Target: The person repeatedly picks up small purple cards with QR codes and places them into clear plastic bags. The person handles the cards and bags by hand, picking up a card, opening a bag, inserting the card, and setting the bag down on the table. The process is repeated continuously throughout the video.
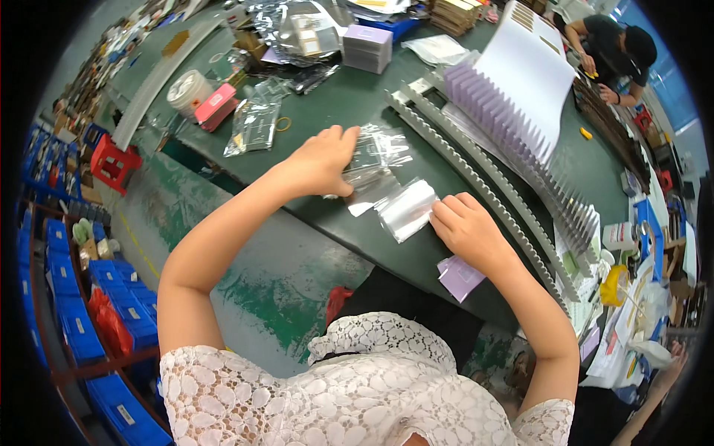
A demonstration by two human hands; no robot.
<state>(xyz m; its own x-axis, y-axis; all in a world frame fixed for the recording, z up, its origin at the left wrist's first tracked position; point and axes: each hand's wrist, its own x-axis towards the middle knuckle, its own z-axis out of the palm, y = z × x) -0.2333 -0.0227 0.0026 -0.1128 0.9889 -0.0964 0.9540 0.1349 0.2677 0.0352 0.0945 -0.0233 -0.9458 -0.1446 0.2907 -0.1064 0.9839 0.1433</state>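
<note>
My right hand [470, 229] has its fingers closed on the right edge of a shiny clear plastic bag [407, 211] near the table's front edge. My left hand [320, 162] is spread, thumb apart from the fingers, at the left side of several loose clear plastic bags [378, 149] lying on the green table. Its thumb touches or nearly touches the bags' near end. Purple cards [460, 278] lie at the front edge, partly under my right forearm. A rubber band [282, 124] lies beyond my left hand, beside another pile of clear bags [256, 119].
Long grey notched racks [476, 171] run along the right, with a row of upright purple cards [513, 123] beside them. A purple card stack [367, 49], a white tub [189, 91] and pink cards [216, 106] stand farther back. Another person [613, 56] works at far right.
</note>
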